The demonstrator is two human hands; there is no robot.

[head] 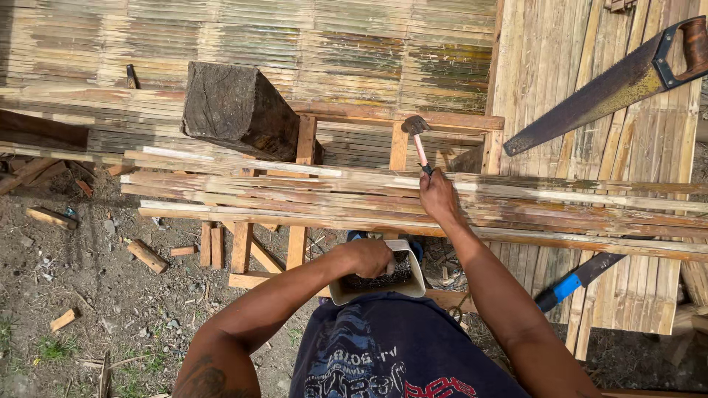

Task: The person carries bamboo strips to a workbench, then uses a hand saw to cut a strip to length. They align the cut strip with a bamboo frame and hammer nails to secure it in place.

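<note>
A: Item one, far left: bare ground point(110, 295) strewn with wood offcuts point(147, 256). I log it as an outdoor work yard, no walls in view.

B: Next entry?

A: A dark timber block point(236, 110) sits on a woven bamboo panel point(295, 44) at the far side. Near of it, a bundle of long bamboo slats point(295, 195) lies across a wooden frame point(299, 243), running left to right.

B: Hands?

A: My left hand point(369, 258) reaches into a white container point(409, 284) of nails held against my lap; fingers curled inside, and I cannot tell whether they have pinched one. My right hand point(439, 195) is clenched on the handle of a hammer point(418, 136), head raised just beyond the slats, right of centre.

B: Progress?

A: I judge it midway at best: the slats are laid on the frame, but I see no driven nail heads from here, so fastening appears mostly ahead.

B: Right side?

A: A rusty handsaw point(612, 85) rests on a second bamboo panel point(546, 74), far right. A blue-handled blade point(579, 280) lies nearer, partly under the slats.
</note>
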